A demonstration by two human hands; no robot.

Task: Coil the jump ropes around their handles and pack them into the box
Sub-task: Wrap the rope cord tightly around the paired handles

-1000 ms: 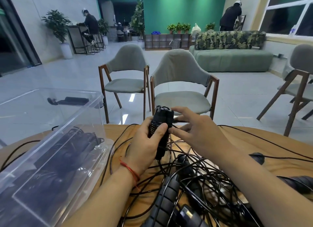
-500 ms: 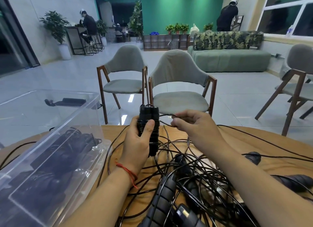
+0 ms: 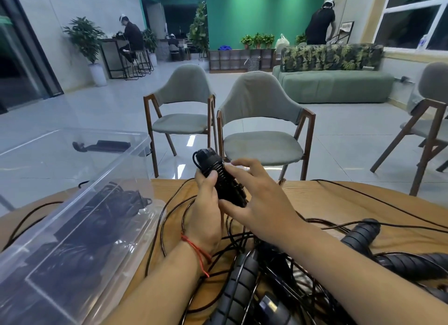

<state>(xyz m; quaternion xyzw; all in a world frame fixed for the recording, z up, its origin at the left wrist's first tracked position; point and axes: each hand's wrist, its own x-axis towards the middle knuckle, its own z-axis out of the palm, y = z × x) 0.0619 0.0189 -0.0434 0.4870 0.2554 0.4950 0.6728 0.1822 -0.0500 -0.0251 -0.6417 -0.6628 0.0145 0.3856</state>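
Wooden surface (image 3: 339,203) strewn with tangled ropes (image 3: 266,264). Left hand (image 3: 206,215) grip clamped on handles (image 3: 220,179), held tilted above surface (cord wound round them). Right hand (image 3: 261,201) fingers spread, touching handles. Clear box (image 3: 72,227) left, coiled ropes inside.

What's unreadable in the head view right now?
- Black coiled handle bundle: lower end hidden by the left hand and right hand.
- Clear plastic box: rope count inside blurred by glare.
- Black ribbed handles: cut off by the bottom edge.
- Loose black rope tangle: ends untraceable.
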